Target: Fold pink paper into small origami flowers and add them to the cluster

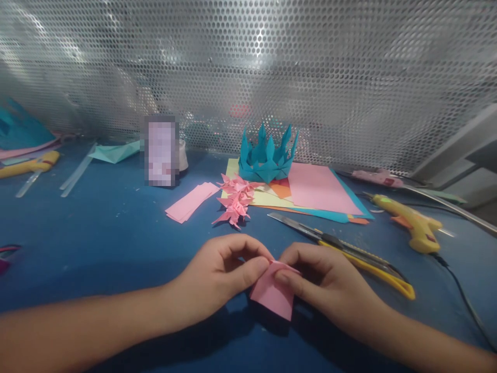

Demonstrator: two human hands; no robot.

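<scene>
A small folded pink paper (pixel 273 296) is held just above the blue table (pixel 97 233) near its front edge. My left hand (pixel 221 277) pinches its top left corner with thumb and curled fingers. My right hand (pixel 326 280) pinches its top right edge, fingers closed over the fold. Both hands meet at the paper's upper edge. Behind them lies a cluster of folded pink paper pieces (pixel 235 199), and a blue paper crown (pixel 267 155) stands on a stack of coloured sheets (pixel 318 194).
A yellow utility knife (pixel 349 251) lies right of my hands, a yellow glue gun (pixel 415 225) with its cord farther right. Pink paper strips (pixel 190 202), a blurred upright object (pixel 162 150), glue sticks (pixel 77 173) and another glue gun (pixel 29 166) sit left. A perforated metal wall (pixel 248 67) closes the back.
</scene>
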